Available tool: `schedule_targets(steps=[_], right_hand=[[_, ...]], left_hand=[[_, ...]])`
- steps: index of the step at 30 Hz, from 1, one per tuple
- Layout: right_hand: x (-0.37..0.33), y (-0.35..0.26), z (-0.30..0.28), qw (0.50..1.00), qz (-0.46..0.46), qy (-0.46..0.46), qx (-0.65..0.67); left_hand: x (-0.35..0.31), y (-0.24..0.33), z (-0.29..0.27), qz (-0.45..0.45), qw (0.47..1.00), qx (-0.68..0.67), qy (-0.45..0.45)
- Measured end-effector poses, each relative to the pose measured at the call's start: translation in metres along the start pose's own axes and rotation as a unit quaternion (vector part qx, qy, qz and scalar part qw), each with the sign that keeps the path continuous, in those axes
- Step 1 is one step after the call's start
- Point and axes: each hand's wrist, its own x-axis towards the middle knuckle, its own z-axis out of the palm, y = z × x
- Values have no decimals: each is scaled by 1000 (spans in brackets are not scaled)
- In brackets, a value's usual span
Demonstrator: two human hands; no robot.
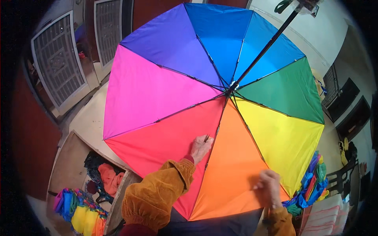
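Observation:
An opened rainbow umbrella spreads before me with its inner side showing, black ribs running out from the hub. Its dark shaft slants to the upper right. Over the red panel, beside the rib bordering the orange one, my left hand is closed, and a small dark tip sticks out of its fingers. My right hand is curled closed above the orange panel's lower right, near the rib toward the yellow panel. Motion blurs its fingers, so anything in them is hidden.
A bin at lower left holds dark and coral cloth, with a folded rainbow bundle in front. Another rainbow bundle lies at right, near a white stack with red lines. Latticed doors stand at upper left.

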Motion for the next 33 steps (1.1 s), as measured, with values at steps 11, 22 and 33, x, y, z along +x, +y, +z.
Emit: schedule_targets(steps=[11, 22, 33], right_hand=[[68, 76, 123, 969, 46, -189, -155], [76, 87, 142, 984, 46, -154, -75], [129, 64, 89, 966, -117, -80, -217]], left_hand=[[50, 37, -65, 317, 838, 348, 275], [71, 36, -144, 243, 797, 546, 89], [45, 24, -114, 254, 825, 492, 114]])
